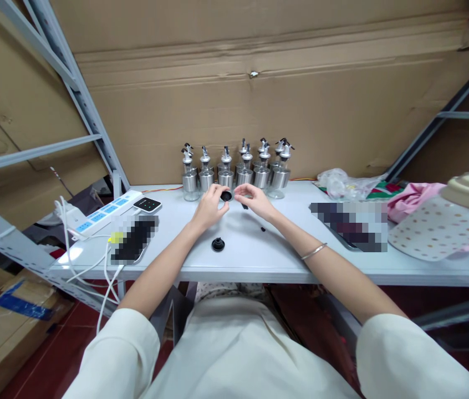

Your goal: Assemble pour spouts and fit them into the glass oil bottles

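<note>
My left hand is closed with its thumb and fingertips around a small round black cap. Just right of the cap, my right hand is curled, thumb and forefinger close together. A small black piece shows under the right hand; whether those fingers hold it is hidden. Nearer to me on the table lies a round black stopper with a raised middle. A tiny black part lies below my right wrist. Beyond both hands stand several glass bottles with steel sleeves and pourer tops.
On the left of the white table are a power strip, a small device, a blurred phone and white cables. To the right are another blurred phone, a plastic bag and a dotted container. Cardboard stands behind.
</note>
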{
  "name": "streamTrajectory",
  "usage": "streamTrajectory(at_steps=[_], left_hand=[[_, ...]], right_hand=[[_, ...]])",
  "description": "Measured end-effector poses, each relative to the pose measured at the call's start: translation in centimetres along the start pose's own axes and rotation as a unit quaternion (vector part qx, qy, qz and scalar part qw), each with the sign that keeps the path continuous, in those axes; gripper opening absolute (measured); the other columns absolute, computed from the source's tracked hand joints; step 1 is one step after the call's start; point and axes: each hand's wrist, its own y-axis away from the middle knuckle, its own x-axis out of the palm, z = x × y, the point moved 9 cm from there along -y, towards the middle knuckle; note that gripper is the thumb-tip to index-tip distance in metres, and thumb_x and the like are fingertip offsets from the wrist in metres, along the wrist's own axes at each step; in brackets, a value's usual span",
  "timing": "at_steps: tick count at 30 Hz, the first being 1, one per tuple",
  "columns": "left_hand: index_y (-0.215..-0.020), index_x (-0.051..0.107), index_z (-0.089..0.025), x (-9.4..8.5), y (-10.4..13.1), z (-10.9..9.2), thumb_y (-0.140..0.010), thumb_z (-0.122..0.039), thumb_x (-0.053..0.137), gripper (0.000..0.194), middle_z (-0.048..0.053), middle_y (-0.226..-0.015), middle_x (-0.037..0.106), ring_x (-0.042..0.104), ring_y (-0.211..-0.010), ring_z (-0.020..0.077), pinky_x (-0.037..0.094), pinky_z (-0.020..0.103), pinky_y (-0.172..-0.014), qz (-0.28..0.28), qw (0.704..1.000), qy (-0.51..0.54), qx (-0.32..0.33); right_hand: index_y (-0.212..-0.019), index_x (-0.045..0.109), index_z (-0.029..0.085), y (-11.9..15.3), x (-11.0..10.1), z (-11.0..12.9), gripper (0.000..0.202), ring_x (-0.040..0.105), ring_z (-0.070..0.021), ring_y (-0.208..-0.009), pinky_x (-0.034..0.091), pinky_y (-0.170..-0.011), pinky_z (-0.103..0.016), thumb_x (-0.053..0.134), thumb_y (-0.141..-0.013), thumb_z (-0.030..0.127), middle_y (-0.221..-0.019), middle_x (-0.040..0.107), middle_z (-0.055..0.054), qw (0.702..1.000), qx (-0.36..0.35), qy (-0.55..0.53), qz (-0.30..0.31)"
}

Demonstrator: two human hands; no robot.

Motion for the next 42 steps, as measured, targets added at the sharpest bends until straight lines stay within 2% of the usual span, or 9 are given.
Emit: streamTrajectory(at_steps=[4,9,13,17,19,25,32,37,42], left_hand=[[-0.116,0.052,-0.016,0.8,0.1,-0.3,-0.082,-0.019,0.05,0.034,0.01,-0.111,0.051,0.056,-0.104,0.0203,0.044,0.035,-0.095,0.027,0.999,0.021,0.015],[-0.117,0.05,-0.017,1.1,0.2,-0.6,-0.083,-0.021,0.05,0.034,0.009,-0.112,0.051,0.055,-0.107,0.0195,0.043,0.033,-0.096,0.034,0.998,0.041,0.024],[-0.123,0.045,-0.017,0.7,0.2,-0.5,-0.082,-0.022,0.05,0.042,0.01,-0.118,0.053,0.055,-0.107,0.0206,0.043,0.035,-0.094,0.042,0.999,0.008,-0.02],[-0.108,0.053,-0.018,0.3,0.4,0.6,-0.083,-0.027,0.048,0.026,0.007,-0.111,0.059,0.059,-0.098,0.0208,0.04,0.036,-0.089,0.059,0.991,-0.055,-0.105],[-0.098,0.055,-0.018,0.4,0.4,0.8,-0.084,-0.028,0.047,0.019,0.005,-0.103,0.061,0.059,-0.094,0.02,0.039,0.035,-0.087,0.074,0.988,-0.068,-0.12],[-0.083,0.054,-0.018,0.8,0.4,0.8,-0.086,-0.031,0.044,0.016,0.002,-0.087,0.062,0.057,-0.081,0.018,0.035,0.034,-0.081,0.092,0.984,-0.081,-0.127],[-0.079,0.053,-0.018,0.9,0.5,0.8,-0.085,-0.031,0.046,0.016,0.002,-0.083,0.063,0.056,-0.076,0.017,0.033,0.035,-0.079,0.09,0.985,-0.061,-0.133],[-0.077,0.054,-0.017,1.1,0.4,0.8,-0.083,-0.03,0.046,0.016,0.001,-0.08,0.062,0.054,-0.072,0.0159,0.032,0.033,-0.077,0.099,0.985,-0.055,-0.127],[-0.07,0.056,-0.016,1.7,0.5,1.3,-0.081,-0.033,0.046,0.022,0.0,-0.065,0.058,0.048,-0.061,0.0141,0.03,0.028,-0.065,0.135,0.982,-0.03,-0.126]], right_hand=[[-0.088,0.06,0.018,0.2,0.9,0.1,0.032,0.06,-0.0164,-0.079,0.048,-0.078,-0.033,0.069,-0.063,0.035,-0.087,0.066,-0.005,0.999,-0.019,0.002,0.036],[-0.086,0.062,0.017,0.2,0.8,0.1,0.027,0.06,-0.0155,-0.074,0.048,-0.076,-0.033,0.067,-0.063,0.032,-0.084,0.067,-0.004,0.999,-0.014,0.02,0.034],[-0.08,0.061,0.017,0.2,0.7,0.2,0.023,0.058,-0.014,-0.068,0.048,-0.07,-0.031,0.064,-0.065,0.032,-0.076,0.066,-0.003,0.999,-0.004,0.025,0.034],[-0.079,0.059,0.017,0.3,0.8,-0.2,0.022,0.057,-0.0133,-0.064,0.047,-0.064,-0.029,0.064,-0.064,0.032,-0.071,0.064,-0.001,0.999,0.022,0.01,0.029],[-0.079,0.058,0.017,0.3,0.9,-0.3,0.022,0.058,-0.0134,-0.065,0.047,-0.064,-0.029,0.065,-0.063,0.031,-0.071,0.063,-0.001,0.999,0.028,-0.001,0.031],[-0.082,0.06,0.016,0.5,1.5,-0.2,0.025,0.057,-0.0125,-0.066,0.048,-0.067,-0.029,0.067,-0.062,0.03,-0.074,0.063,-0.002,0.996,0.045,-0.041,0.06],[-0.083,0.063,0.016,0.5,1.6,-0.2,0.024,0.058,-0.0133,-0.07,0.048,-0.07,-0.029,0.066,-0.062,0.029,-0.079,0.066,-0.003,0.996,0.03,-0.012,0.078],[-0.081,0.062,0.016,0.5,1.6,-0.1,0.024,0.057,-0.0133,-0.071,0.047,-0.073,-0.03,0.064,-0.059,0.026,-0.078,0.065,-0.002,0.997,0.034,-0.012,0.07],[-0.08,0.062,0.016,0.8,1.9,0.1,0.025,0.057,-0.013,-0.068,0.046,-0.071,-0.03,0.064,-0.057,0.026,-0.073,0.064,-0.001,0.994,0.046,-0.021,0.092]])
